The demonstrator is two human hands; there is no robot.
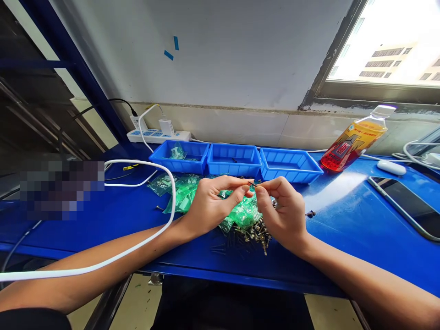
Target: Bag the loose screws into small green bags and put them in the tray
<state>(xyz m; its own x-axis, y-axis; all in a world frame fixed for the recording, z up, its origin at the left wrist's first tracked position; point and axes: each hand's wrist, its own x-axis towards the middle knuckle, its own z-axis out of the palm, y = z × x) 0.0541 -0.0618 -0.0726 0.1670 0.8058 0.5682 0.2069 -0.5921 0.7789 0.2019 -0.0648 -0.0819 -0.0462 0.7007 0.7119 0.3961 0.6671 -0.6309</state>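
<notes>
Above the blue table, the fingertips of my left hand (213, 201) and my right hand (283, 208) meet. Between them is a thin dark screw (253, 184), pinched from both sides. Under my hands lie green-tinted plastic bags (244, 211) of small parts, partly hidden by my fingers. Loose metal bolts (257, 233) are heaped in front of the bags, beside some slim black screws (219, 249). Behind stand a left blue bin (180, 167) holding clear bags, a middle blue bin (233, 169) with a small dark piece, and a right blue bin (292, 173).
A white cable (173, 192) loops across my left forearm. At the back left is a power strip (144, 136). To the right stand a drink bottle (354, 140), a white case (391, 167) and a phone (405, 206). One loose bolt (310, 214) lies near my right wrist.
</notes>
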